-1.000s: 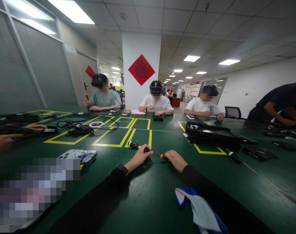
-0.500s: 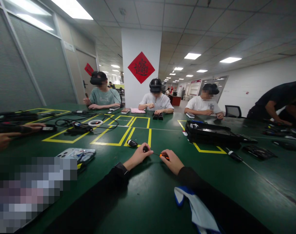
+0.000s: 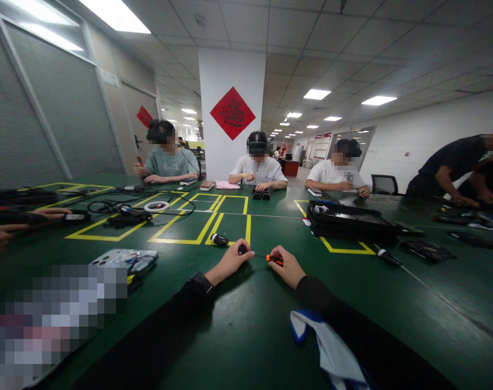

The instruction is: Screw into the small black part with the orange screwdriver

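Observation:
Fingers closed round an orange-and-black handle, my right hand (image 3: 289,267) grips a screwdriver (image 3: 275,260). Its thin shaft points left, and the tip meets or comes close to the fingertips of my left hand (image 3: 229,262). Pinched in that left hand is a small black part (image 3: 242,249), mostly covered by the fingers, so its kind does not show. Both hands are low over the green table (image 3: 246,336). A black cylinder with a white band (image 3: 219,239) lies just beyond my left hand.
Left of my arm lies a clear plastic bag (image 3: 143,261) with parts. A blue-and-white cloth (image 3: 335,352) rests by my right forearm. Farther right are a black tray (image 3: 352,222) and a second black cylinder (image 3: 388,255). Several people sit opposite; cables (image 3: 120,208) lie at left.
My right hand has turned slightly, showing more of the screwdriver's handle. The left hand keeps its pinch on the black part. The whole view has shifted a little.

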The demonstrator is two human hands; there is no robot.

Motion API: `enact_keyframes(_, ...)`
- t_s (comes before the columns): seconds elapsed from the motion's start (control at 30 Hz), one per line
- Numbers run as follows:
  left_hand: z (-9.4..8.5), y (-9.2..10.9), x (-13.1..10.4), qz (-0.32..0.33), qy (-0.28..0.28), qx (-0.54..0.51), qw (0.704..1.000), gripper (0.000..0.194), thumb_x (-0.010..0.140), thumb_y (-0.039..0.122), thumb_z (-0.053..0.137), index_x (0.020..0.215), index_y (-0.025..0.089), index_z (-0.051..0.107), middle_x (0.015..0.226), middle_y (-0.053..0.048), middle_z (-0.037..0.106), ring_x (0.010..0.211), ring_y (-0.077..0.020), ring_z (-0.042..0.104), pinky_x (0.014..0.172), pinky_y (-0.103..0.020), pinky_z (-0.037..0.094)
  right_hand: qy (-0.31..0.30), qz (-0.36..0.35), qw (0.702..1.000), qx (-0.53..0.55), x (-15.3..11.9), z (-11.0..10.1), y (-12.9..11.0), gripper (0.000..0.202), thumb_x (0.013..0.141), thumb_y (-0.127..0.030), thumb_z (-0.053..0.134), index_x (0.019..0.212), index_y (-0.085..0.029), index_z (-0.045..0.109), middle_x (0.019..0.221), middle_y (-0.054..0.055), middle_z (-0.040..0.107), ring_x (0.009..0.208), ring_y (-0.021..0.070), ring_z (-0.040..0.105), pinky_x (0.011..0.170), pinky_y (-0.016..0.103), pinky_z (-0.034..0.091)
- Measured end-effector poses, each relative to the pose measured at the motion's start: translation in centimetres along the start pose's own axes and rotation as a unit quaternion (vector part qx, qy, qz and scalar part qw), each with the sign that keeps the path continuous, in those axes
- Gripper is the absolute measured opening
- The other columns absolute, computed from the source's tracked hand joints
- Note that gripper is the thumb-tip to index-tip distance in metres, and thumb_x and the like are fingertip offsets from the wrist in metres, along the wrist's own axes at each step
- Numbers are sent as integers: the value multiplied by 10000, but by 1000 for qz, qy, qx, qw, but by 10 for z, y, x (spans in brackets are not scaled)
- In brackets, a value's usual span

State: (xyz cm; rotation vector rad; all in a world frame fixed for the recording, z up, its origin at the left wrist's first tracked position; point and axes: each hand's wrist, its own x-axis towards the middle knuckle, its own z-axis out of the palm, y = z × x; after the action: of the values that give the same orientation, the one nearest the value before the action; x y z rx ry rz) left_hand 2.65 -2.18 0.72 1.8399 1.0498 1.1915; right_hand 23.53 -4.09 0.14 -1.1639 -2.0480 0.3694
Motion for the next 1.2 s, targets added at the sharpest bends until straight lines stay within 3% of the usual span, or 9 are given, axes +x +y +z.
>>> enact_keyframes(0.17,1,0,0,-14,1,-9,1000,240,677,368,569,773,165,488,642,37,509,573,-95,483,553,-214,379,18,15,998,-53,3,1,5,237,836,-284,379,761,-167,571,785,37,558,794,146,479,765,292,359)
enact_keyframes(0.33,0,3,-1,-14,1,-19,1000,222,685,352,563,777,166,484,653,36,511,578,-93,484,559,-214,383,4,1,996,-91,3,3,10,210,827,-256,398,761,-168,578,799,42,551,835,155,463,784,300,347)
enact_keyframes(0.47,0,4,-2,-12,-6,-19,1000,225,692,357,559,786,168,481,647,38,510,570,-91,480,548,-209,377,-9,-9,997,-70,0,1,9,169,822,-236,398,829,-175,555,831,39,546,849,157,468,772,303,361)
enact_keyframes(0.67,1,4,-3,-17,-7,-10,1000,220,701,368,544,778,171,481,602,47,506,523,-85,461,507,-200,356,-15,26,999,20,-1,-1,10,161,711,-212,545,863,-178,503,834,14,561,791,146,512,736,287,397)
enact_keyframes(0.77,1,5,-3,-18,-7,-13,1000,211,700,356,546,780,173,479,607,47,510,526,-87,467,512,-203,361,-12,48,997,59,1,-1,10,162,766,-282,489,882,-175,527,852,25,577,803,148,525,742,288,403)
enact_keyframes(0.93,0,4,-2,-5,-11,-23,1000,204,701,342,550,784,170,477,616,42,518,555,-91,487,545,-210,376,0,1,1000,-18,3,-1,10,263,847,-267,354,794,-173,593,838,47,577,854,162,494,809,319,358)
enact_keyframes(1.2,0,3,-1,-15,-11,-28,999,219,699,352,551,786,167,472,612,40,514,555,-94,491,535,-210,375,-8,-26,999,-30,-2,-5,5,123,764,-223,501,872,-175,534,868,34,537,825,156,481,748,300,386)
